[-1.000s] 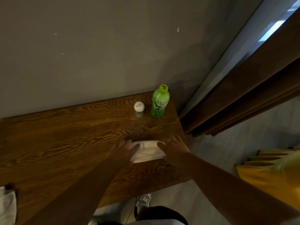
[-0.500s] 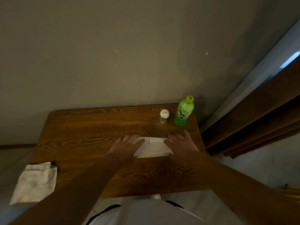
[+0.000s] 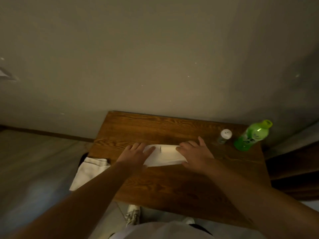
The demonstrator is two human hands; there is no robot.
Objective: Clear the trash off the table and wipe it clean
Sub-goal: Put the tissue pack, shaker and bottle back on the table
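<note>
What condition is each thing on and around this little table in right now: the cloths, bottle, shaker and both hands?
Folded white cloth: lying flat on the table, pinned at both ends.
Left hand: open, palm down on the cloth's left end.
Right hand: open, palm down on the cloth's right end.
Green bottle: upright, capped.
Shaker: upright, white lid on.
Second white cloth: hanging past the table's left edge.
Wooden table: mostly bare.

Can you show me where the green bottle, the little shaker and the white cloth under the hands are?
Bottle (image 3: 250,138): head view, on its green body.
Shaker (image 3: 226,133): head view, on its white cap.
Cloth (image 3: 165,155): head view, on the bare middle between the hands.
</note>
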